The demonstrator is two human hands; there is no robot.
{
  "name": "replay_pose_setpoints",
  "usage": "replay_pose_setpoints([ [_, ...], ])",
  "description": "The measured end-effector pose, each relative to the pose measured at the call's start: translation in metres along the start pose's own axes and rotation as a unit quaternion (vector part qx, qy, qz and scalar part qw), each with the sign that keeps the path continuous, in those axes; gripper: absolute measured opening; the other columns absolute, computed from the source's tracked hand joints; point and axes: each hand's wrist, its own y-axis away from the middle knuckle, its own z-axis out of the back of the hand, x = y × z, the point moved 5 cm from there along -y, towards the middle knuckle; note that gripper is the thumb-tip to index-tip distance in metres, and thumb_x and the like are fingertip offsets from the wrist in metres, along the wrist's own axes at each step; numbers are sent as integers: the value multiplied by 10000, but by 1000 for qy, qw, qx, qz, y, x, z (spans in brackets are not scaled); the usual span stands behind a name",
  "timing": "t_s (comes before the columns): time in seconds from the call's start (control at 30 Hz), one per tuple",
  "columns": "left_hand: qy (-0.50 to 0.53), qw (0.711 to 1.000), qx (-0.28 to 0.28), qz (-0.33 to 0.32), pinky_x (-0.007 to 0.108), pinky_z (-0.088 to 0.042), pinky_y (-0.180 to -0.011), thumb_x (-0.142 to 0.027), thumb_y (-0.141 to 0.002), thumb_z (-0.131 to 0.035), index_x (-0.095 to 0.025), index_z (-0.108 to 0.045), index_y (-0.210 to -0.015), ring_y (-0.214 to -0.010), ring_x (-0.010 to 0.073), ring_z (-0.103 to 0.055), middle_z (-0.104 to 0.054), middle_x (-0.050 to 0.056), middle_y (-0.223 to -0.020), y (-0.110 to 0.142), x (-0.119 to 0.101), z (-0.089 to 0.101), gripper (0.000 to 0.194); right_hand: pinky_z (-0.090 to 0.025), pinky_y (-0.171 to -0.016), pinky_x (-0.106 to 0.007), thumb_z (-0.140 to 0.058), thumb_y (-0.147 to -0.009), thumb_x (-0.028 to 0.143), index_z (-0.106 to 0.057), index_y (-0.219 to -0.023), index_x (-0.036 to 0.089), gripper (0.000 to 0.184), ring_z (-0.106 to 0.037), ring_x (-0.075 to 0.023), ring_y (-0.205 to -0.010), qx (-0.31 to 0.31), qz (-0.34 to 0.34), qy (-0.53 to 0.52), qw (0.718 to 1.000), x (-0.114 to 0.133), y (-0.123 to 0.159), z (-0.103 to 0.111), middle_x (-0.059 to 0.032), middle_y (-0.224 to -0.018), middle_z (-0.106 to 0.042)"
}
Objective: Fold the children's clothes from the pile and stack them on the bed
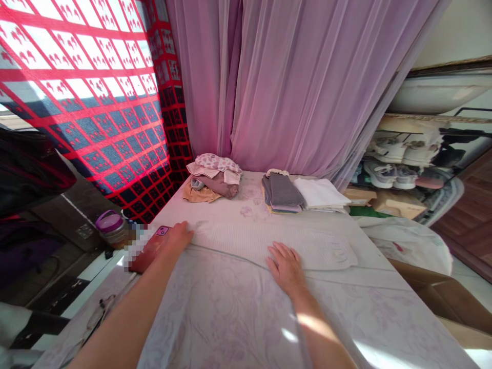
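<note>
My left hand [179,237] rests flat at the far edge of a floral-patterned bed sheet [223,312], holding nothing visible. Just beside it lies a phone in a pink-red case [154,247], partly blurred out. My right hand [286,269] lies open on a pale quilted cloth [269,246]. Farther back sit a rumpled pile of folded clothes [213,179], a stack of grey folded fabric [280,192], and a folded white cloth [319,195].
A red-and-black crocheted blanket [88,102] and a mauve sheer curtain [292,77] hang behind the bed. A purple-lidded bottle [110,228] stands to the left. White sneakers on a shoe rack [400,154] are at the right, above a white bag [407,241].
</note>
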Motion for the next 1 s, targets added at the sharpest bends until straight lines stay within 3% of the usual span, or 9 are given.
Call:
replay_pose_setpoints([
  [0.13,-2,998,43,46,409,-500,-830,-348,-772,-604,-99,-662,-1040,-1035,353,-662,-702,229,-1079,-8,2,3,370,-306,-1072,-473,-437,-943,325,-643,-1227,242,360,-498,-248,-1276,-1,-2,-2,1000,0,0,1,-89,-1349,-601],
  [0.33,45,994,58,85,375,-490,-807,-394,-663,-693,-143,-694,-958,-1015,350,-665,-721,188,-1056,-13,8,9,387,-311,-1071,-485,-447,-938,321,-641,-1222,228,357,-508,-250,-1270,-3,-1,-11,1000,-1,0,0,-90,-1348,-603],
  [0.47,120,988,37,91,344,-471,-750,-344,-629,-699,-179,-685,-841,-949,323,-666,-731,127,-959,-9,11,10,270,-313,-1070,-488,-461,-932,318,-644,-1215,227,350,-511,-253,-1269,-6,-1,-17,1000,-2,0,-1,-92,-1343,-607],
  [0.57,203,974,-3,96,315,-456,-732,-306,-646,-687,-194,-669,-884,-940,285,-652,-718,84,-937,-3,11,7,264,-316,-1070,-487,-457,-931,317,-649,-1209,235,347,-515,-251,-1264,-13,0,-21,1000,-3,0,-2,-94,-1334,-612],
  [0.67,311,943,-34,115,281,-462,-689,-320,-706,-669,-198,-647,-968,-856,229,-655,-704,42,-873,5,10,-2,290,-322,-1067,-482,-450,-932,317,-652,-1206,235,350,-516,-251,-1262,-13,2,-18,1000,-3,0,-2,-97,-1329,-615],
  [0.8,468,871,-45,145,231,-493,-638,-294,-782,-663,-172,-537,-1225,-753,145,-659,-692,53,-964,15,8,-15,476,-325,-1067,-485,-452,-931,319,-650,-1212,224,357,-514,-256,-1265,-8,5,-15,1000,-3,0,-2,-97,-1333,-613],
  [0.9,554,814,-35,171,234,-529,-650,-222,-796,-683,-135,-412,-1377,-726,124,-660,-673,94,-1017,19,6,-20,647,-329,-1062,-486,-446,-930,316,-654,-1206,231,356,-516,-256,-1262,-15,4,-14,1000,-3,0,-2,-98,-1326,-618],
  [1.0,608,771,-30,189,242,-554,-688,-174,-821,-661,-126,-342,-1437,-732,120,-662,-665,85,-982,20,5,-22,696,-330,-1061,-483,-445,-930,334,-657,-1202,241,357,-515,-256,-1263,-21,12,-15,1000,-4,1,-2,-95,-1326,-618],
])
